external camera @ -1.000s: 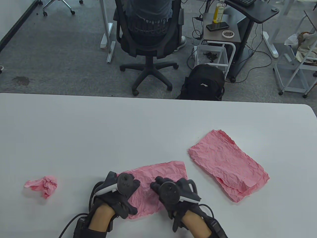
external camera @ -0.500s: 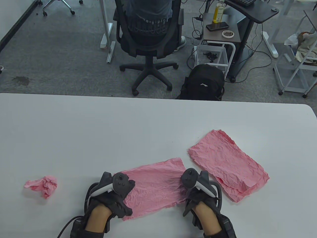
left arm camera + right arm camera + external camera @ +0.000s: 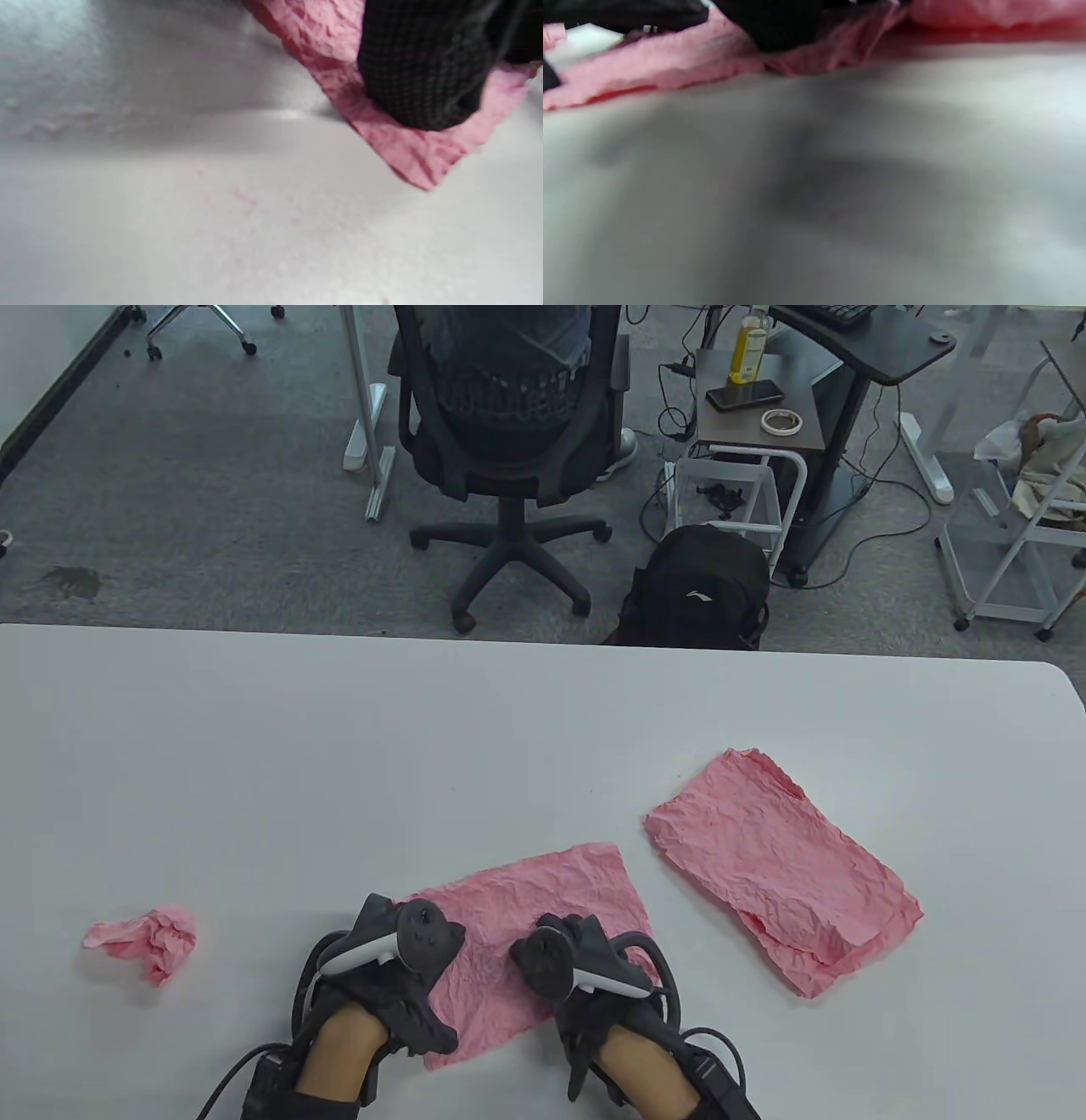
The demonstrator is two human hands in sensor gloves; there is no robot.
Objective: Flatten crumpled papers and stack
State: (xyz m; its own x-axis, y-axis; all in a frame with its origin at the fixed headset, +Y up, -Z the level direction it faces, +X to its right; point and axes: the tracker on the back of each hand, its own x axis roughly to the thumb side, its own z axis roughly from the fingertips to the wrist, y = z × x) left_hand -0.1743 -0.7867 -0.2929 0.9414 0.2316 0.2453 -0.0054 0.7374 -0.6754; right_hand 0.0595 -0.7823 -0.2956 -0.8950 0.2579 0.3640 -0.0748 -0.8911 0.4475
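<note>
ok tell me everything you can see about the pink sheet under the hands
The sheet is pink, thin, wrinkled paper, roughly rectangular, lying nearly flat and slightly askew near the table's front edge. The left hand rests on its left end, a gloved finger by one corner; the right hand rests mid-sheet. It lies apart from the other sheet.

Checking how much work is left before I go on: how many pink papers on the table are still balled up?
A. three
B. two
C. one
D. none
C: only the small pink wad at the left is still balled up; the sheet under both hands and the sheet at the right lie spread open on the table.
</note>
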